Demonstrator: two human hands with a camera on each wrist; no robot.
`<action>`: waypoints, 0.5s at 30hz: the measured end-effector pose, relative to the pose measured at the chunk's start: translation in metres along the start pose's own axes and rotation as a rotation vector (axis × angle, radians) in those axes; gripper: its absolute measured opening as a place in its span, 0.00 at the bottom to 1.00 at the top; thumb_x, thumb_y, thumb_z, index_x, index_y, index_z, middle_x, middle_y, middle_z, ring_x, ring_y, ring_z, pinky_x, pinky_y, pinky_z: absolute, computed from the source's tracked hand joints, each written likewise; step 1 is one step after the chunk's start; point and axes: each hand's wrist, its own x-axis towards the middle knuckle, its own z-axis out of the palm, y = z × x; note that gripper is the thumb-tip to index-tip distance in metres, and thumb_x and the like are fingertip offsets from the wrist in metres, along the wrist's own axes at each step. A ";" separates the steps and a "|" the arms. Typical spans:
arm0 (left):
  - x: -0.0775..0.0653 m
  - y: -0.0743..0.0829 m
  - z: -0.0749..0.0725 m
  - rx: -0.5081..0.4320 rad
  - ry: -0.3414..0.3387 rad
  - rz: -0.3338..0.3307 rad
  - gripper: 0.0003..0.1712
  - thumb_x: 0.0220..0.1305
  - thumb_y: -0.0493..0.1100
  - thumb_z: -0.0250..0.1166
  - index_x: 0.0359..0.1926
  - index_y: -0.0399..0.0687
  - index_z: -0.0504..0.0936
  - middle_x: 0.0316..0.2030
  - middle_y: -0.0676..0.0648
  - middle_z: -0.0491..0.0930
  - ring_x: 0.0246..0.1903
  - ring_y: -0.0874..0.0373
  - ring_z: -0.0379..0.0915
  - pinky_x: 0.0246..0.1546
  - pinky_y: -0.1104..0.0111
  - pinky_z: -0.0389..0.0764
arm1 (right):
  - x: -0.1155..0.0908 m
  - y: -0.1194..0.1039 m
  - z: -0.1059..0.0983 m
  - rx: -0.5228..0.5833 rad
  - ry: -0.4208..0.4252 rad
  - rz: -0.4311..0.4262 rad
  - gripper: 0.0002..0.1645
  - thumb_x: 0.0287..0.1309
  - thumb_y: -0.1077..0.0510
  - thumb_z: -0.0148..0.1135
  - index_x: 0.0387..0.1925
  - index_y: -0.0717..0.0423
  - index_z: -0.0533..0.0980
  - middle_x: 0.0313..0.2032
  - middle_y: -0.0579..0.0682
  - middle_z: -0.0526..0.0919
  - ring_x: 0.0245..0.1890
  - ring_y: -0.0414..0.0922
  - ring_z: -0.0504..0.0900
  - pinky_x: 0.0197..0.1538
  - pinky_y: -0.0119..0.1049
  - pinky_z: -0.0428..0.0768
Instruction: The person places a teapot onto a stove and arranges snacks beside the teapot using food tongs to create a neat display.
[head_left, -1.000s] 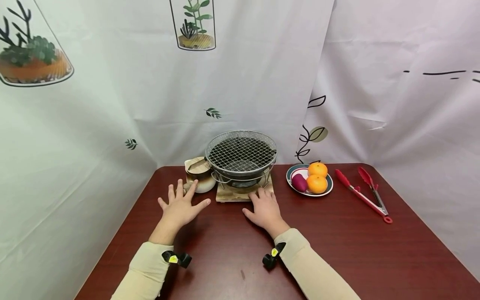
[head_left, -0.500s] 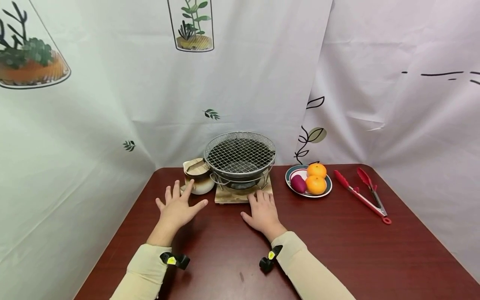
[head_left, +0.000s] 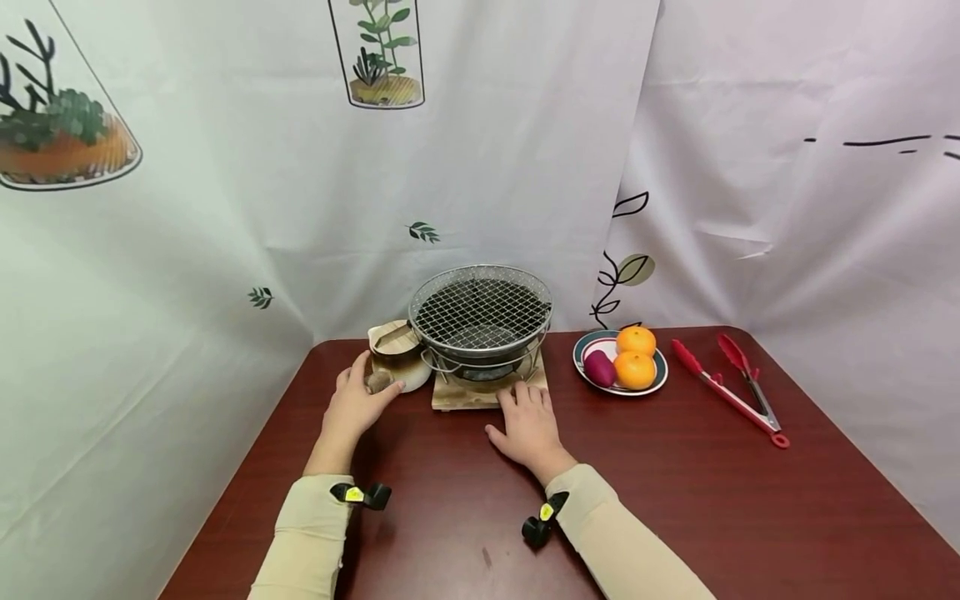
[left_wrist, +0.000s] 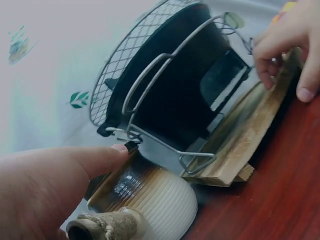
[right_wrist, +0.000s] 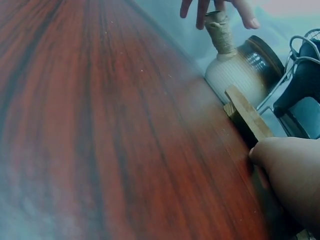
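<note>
At the back left stands a small white-and-brown saucepan [head_left: 408,377] with a wooden lid [head_left: 396,340] and a rope-wound side handle [left_wrist: 120,224]. My left hand [head_left: 351,415] is over that handle, thumb and fingers spread on either side of it; the right wrist view has its fingers around the handle's end, not closed on it. My right hand [head_left: 529,427] rests on the front edge of a wooden board [head_left: 463,397], fingers on top and thumb in front of the edge. On the board stands a round black tabletop grill [head_left: 482,321] with a wire mesh top.
Right of the grill, a plate [head_left: 660,379] bears two oranges [head_left: 634,369] and a purple oval item [head_left: 599,367]. Red-tipped tongs [head_left: 731,398] lie farther right, spread. White patterned cloth [head_left: 517,167] hangs behind the dark red table [head_left: 480,500].
My left hand has moved forward and right to the saucepan's handle, its widely splayed fingers drawing closer together. The right hand stays on the board.
</note>
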 end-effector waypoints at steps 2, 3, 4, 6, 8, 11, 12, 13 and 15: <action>0.004 -0.001 0.001 -0.042 -0.001 -0.011 0.58 0.61 0.70 0.63 0.81 0.53 0.46 0.73 0.27 0.52 0.68 0.27 0.58 0.61 0.34 0.65 | 0.000 0.001 0.000 0.000 -0.004 0.000 0.36 0.55 0.36 0.68 0.57 0.54 0.75 0.55 0.60 0.72 0.59 0.60 0.70 0.64 0.59 0.65; 0.006 -0.002 0.001 -0.061 0.001 -0.015 0.58 0.62 0.70 0.64 0.81 0.52 0.47 0.72 0.27 0.54 0.68 0.29 0.58 0.62 0.35 0.64 | 0.000 0.001 0.001 -0.002 -0.004 0.000 0.36 0.55 0.36 0.67 0.57 0.54 0.75 0.55 0.60 0.72 0.59 0.60 0.70 0.64 0.59 0.65; 0.007 -0.002 0.002 -0.080 0.006 -0.021 0.57 0.62 0.69 0.64 0.80 0.51 0.48 0.72 0.27 0.55 0.69 0.30 0.58 0.64 0.37 0.63 | 0.000 0.002 0.002 -0.001 -0.001 -0.002 0.36 0.55 0.36 0.67 0.57 0.54 0.75 0.55 0.60 0.72 0.58 0.60 0.70 0.64 0.59 0.65; 0.010 -0.004 0.003 -0.127 0.014 -0.035 0.56 0.62 0.68 0.64 0.79 0.48 0.50 0.71 0.27 0.58 0.70 0.32 0.57 0.66 0.39 0.62 | 0.000 0.003 0.003 0.002 0.012 -0.006 0.36 0.54 0.36 0.68 0.56 0.54 0.75 0.55 0.60 0.72 0.58 0.60 0.70 0.64 0.58 0.65; 0.012 -0.004 0.004 -0.167 0.023 -0.052 0.55 0.62 0.67 0.65 0.78 0.45 0.52 0.71 0.27 0.59 0.70 0.33 0.57 0.67 0.41 0.61 | 0.000 0.004 0.005 0.000 0.020 -0.009 0.35 0.54 0.36 0.68 0.56 0.54 0.75 0.54 0.59 0.72 0.58 0.59 0.70 0.63 0.58 0.65; 0.013 -0.003 0.005 -0.184 0.022 -0.084 0.54 0.63 0.67 0.64 0.78 0.42 0.53 0.71 0.26 0.60 0.70 0.32 0.58 0.67 0.42 0.61 | 0.001 0.004 0.006 0.004 0.028 -0.014 0.35 0.54 0.36 0.68 0.55 0.54 0.75 0.54 0.59 0.73 0.57 0.59 0.70 0.63 0.58 0.65; 0.013 -0.003 0.006 -0.176 0.020 -0.096 0.55 0.62 0.67 0.64 0.78 0.43 0.53 0.70 0.26 0.60 0.69 0.32 0.58 0.67 0.41 0.61 | 0.001 0.004 0.006 0.003 0.026 -0.015 0.35 0.54 0.36 0.68 0.56 0.54 0.75 0.54 0.59 0.73 0.57 0.59 0.70 0.63 0.58 0.65; 0.013 -0.002 0.006 -0.163 0.015 -0.105 0.55 0.62 0.68 0.64 0.78 0.43 0.53 0.70 0.26 0.60 0.69 0.31 0.58 0.66 0.40 0.62 | 0.001 0.004 0.006 0.003 0.021 -0.014 0.35 0.54 0.36 0.68 0.56 0.54 0.75 0.54 0.59 0.72 0.57 0.58 0.70 0.63 0.58 0.65; 0.013 -0.002 0.007 -0.137 0.013 -0.120 0.55 0.61 0.69 0.64 0.78 0.44 0.54 0.69 0.25 0.60 0.68 0.30 0.58 0.64 0.39 0.63 | 0.001 0.003 0.005 0.005 0.016 -0.014 0.36 0.54 0.36 0.68 0.56 0.54 0.75 0.54 0.59 0.72 0.57 0.58 0.70 0.63 0.58 0.65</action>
